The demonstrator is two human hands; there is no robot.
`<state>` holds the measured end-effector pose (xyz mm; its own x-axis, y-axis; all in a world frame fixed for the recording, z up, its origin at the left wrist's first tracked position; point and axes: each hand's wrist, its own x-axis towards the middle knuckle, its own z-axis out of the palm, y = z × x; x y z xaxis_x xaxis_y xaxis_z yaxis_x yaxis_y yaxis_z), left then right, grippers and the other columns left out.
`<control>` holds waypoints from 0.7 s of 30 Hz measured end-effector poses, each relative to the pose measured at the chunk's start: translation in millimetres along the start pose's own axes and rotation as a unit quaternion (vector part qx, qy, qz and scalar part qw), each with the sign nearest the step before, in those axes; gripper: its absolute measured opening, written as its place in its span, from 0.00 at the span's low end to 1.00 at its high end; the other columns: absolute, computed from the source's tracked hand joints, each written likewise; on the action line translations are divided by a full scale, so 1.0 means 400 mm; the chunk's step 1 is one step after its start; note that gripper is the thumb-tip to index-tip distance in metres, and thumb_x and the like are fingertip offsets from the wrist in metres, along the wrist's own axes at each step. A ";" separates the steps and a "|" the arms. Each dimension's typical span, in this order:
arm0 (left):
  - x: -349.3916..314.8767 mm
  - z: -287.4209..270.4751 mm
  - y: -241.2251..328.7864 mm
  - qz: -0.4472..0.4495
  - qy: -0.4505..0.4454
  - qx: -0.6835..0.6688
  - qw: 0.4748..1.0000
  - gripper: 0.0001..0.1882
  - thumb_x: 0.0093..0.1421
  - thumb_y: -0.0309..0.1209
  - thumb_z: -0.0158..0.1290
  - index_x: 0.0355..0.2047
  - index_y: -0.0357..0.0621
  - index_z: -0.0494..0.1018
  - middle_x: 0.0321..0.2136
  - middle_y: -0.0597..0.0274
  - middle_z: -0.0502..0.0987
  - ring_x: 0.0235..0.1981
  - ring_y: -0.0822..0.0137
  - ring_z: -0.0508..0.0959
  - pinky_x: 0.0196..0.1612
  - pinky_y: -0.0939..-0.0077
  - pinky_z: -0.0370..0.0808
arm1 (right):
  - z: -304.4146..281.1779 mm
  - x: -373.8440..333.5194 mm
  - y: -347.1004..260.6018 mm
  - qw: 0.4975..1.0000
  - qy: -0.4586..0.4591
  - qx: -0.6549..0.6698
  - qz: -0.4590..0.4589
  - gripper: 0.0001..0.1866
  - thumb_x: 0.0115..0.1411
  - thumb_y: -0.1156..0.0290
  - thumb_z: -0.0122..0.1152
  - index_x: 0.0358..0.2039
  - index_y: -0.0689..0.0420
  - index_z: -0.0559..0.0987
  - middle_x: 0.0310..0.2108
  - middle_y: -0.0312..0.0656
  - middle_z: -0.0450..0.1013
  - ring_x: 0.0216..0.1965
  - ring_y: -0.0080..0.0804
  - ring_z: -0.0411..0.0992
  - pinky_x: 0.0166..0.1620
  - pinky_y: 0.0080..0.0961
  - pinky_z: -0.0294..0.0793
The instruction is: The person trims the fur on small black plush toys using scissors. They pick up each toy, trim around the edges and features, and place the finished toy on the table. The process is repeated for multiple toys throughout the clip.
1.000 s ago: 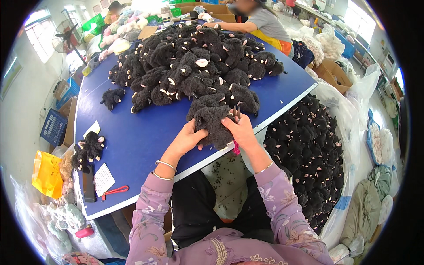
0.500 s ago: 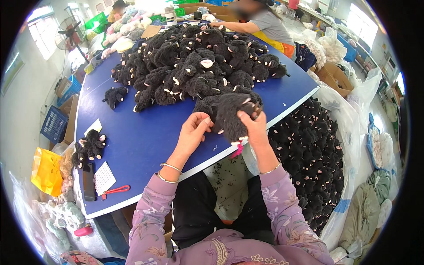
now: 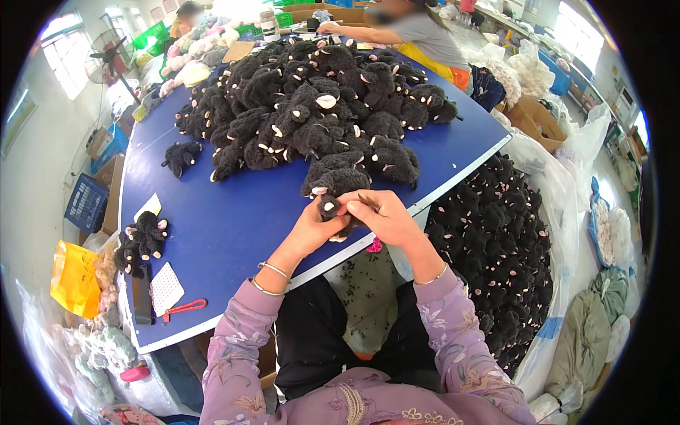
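spread wide beyond the grip: a blue desk (image 3: 234, 219), heaped at its far side with a big pile of black plush toys (image 3: 319, 106), apparently kept within arm's reach so that the next piece could be drawn toward the near edge. to the right of the grip and lower, off the desk edge, hung a clear bag packed with more black plush toys (image 3: 503, 248), likely placed there so that pieces could drop in without a stretch. far to the left of the grip lay a small clump of black toys (image 3: 142, 237), a white card (image 3: 167, 287) and a red-handled tool (image 3: 185, 307), set aside and untouched.

held just above the near desk edge, between both hands: one black plush toy (image 3: 338, 185), fuzzy, dark, with small cream ear or paw patches showing. left hand (image 3: 316, 227) curled under and around its lower end, thumb and fingers pinching a cream-tipped part. right hand (image 3: 386, 216) closed over the other side, fingertips pressed together on the fur near a thin brownish bit, too small to identify. kept close to the body and raised toward the eyes, probably for steadiness in fine work. scattered below, on the lap, dark fluff specks.
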<state>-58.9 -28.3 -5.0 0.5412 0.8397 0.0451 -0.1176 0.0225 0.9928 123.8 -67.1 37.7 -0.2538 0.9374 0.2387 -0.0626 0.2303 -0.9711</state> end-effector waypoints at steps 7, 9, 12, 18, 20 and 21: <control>-0.009 0.015 0.028 -0.031 -0.016 -0.043 0.998 0.15 0.53 0.19 0.48 0.43 0.33 0.71 0.34 0.57 0.78 0.34 0.68 0.78 0.41 0.74 0.76 | -0.072 0.014 0.019 0.973 0.210 -0.087 -0.043 0.16 0.58 0.68 0.62 0.43 0.64 0.74 0.35 0.32 0.72 0.30 0.14 0.65 0.35 0.14 0.67; -0.011 0.017 0.021 -0.025 -0.036 -0.030 0.999 0.16 0.53 0.20 0.49 0.44 0.33 0.70 0.34 0.58 0.78 0.35 0.68 0.78 0.41 0.73 0.75 | -0.080 0.017 0.035 0.990 0.132 -0.057 -0.009 0.15 0.57 0.67 0.62 0.41 0.64 0.75 0.32 0.30 0.71 0.29 0.15 0.64 0.36 0.17 0.67; -0.020 0.019 0.022 -0.055 -0.032 -0.020 0.998 0.20 0.53 0.21 0.51 0.48 0.34 0.68 0.37 0.60 0.77 0.38 0.69 0.77 0.44 0.74 0.74 | -0.082 0.008 0.032 0.986 0.103 -0.115 0.059 0.12 0.59 0.66 0.61 0.35 0.62 0.77 0.23 0.27 0.68 0.25 0.14 0.62 0.29 0.16 0.63; -0.020 0.008 0.004 -0.073 -0.057 -0.026 0.995 0.19 0.53 0.21 0.51 0.46 0.33 0.69 0.37 0.59 0.77 0.37 0.68 0.78 0.42 0.73 0.75 | -0.069 0.003 0.012 0.989 0.102 0.032 0.106 0.10 0.61 0.65 0.58 0.32 0.60 0.78 0.15 0.25 0.64 0.14 0.11 0.58 0.18 0.13 0.55; -0.020 0.002 -0.003 -0.082 -0.067 -0.037 0.994 0.19 0.53 0.21 0.52 0.47 0.33 0.69 0.37 0.58 0.77 0.37 0.68 0.78 0.42 0.73 0.75 | -0.058 0.007 0.012 0.988 0.118 0.028 0.090 0.10 0.61 0.66 0.57 0.31 0.60 0.78 0.16 0.25 0.64 0.15 0.11 0.59 0.19 0.14 0.56; -0.016 0.001 -0.005 -0.089 -0.080 -0.053 0.991 0.19 0.53 0.21 0.52 0.47 0.33 0.68 0.38 0.58 0.77 0.37 0.68 0.78 0.43 0.73 0.75 | -0.056 0.009 0.013 0.988 0.127 0.025 0.083 0.09 0.61 0.67 0.57 0.31 0.60 0.78 0.16 0.25 0.64 0.16 0.11 0.59 0.19 0.14 0.56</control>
<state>-61.6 -33.9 -7.1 0.6851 0.7210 -0.1037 -0.0905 0.2255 0.9700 144.2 -56.8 33.4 -0.0156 0.9980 0.0618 -0.0900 0.0602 -0.9941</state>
